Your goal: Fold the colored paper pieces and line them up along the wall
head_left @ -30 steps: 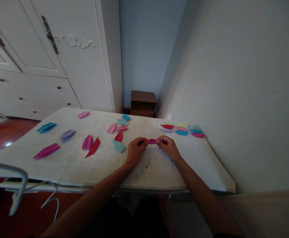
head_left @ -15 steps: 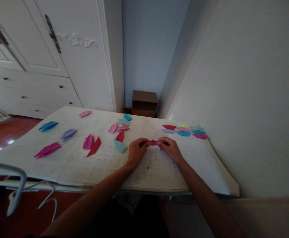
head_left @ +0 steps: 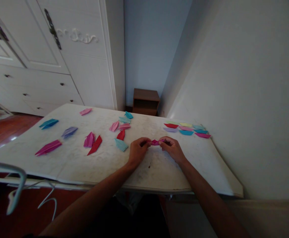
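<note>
A small magenta paper boat is stretched between my two hands, just above the table, with a low peak in its middle. My left hand pinches its left end between thumb and fingers. At the other end, my right hand has a like pinch; the fingertips hide both tips of the paper. Closest to my left hand lies a light blue folded paper, with a red folded paper behind it. Beyond my right hand, several folded paper boats stand in rows, among them a blue one and a magenta one.
Over the left of the white-covered table lie more folded papers, such as a red one and a purple one. A wall borders the right side. A white wardrobe and a brown cabinet stand behind.
The camera view has shifted slightly. Both hands keep their pinch on the magenta paper boat, which has barely moved; the other papers lie as before.
</note>
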`<state>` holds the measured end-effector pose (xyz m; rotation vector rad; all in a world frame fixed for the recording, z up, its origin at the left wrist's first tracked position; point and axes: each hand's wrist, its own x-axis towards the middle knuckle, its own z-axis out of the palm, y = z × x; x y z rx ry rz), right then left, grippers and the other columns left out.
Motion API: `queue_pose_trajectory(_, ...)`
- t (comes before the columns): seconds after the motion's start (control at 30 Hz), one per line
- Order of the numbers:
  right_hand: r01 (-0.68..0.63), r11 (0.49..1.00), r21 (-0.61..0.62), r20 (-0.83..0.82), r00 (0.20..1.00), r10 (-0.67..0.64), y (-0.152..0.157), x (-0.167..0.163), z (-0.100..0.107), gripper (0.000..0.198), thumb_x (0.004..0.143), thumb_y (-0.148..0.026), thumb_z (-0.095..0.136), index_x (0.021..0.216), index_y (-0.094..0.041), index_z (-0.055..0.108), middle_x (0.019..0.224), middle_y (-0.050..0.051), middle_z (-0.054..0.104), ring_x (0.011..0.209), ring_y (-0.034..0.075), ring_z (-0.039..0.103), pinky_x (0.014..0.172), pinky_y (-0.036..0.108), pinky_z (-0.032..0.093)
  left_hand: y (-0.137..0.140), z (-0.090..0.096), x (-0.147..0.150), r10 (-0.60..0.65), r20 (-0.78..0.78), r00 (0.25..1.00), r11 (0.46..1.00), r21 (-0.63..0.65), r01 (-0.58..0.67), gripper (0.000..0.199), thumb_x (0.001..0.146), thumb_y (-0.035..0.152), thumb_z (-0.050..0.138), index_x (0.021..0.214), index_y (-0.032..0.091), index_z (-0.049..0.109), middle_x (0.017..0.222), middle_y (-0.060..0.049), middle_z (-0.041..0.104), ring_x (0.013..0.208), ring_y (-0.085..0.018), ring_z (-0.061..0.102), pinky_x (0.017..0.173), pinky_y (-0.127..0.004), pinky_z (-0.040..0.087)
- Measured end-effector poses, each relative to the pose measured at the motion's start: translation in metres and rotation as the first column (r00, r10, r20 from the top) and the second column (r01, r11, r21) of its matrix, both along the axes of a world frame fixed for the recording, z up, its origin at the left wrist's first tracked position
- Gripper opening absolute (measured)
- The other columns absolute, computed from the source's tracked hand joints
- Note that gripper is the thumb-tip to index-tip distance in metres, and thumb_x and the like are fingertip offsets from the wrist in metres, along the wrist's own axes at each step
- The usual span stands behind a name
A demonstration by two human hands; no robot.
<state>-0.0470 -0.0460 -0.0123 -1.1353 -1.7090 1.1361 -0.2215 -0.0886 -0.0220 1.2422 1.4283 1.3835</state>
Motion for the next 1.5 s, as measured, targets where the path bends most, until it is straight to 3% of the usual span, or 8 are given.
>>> queue_pose_trajectory(1.5, 0.016, 1.0, 0.002, 0.035, 0.999, -0.016, 0.0025, 0.0035, -0.0019, 0.024, 0.078, -0.042, 0.063, 0.082, -0.018, 0.065, 0.065, -0.001, 0.06, 0.057, 0.013, 0.054, 0.055, 0.025, 0.044, 0.0011, -0.0028, 0.0003, -0.025, -0.014, 1.0, 1.0, 0.014, 0.026, 0.015, 0.075, 0.025, 0.061, 0.084, 0.015, 0.068, 0.071, -0.001, 0.065, 0.063, -0.013, 0.057, 0.058, -0.023, 0.045)
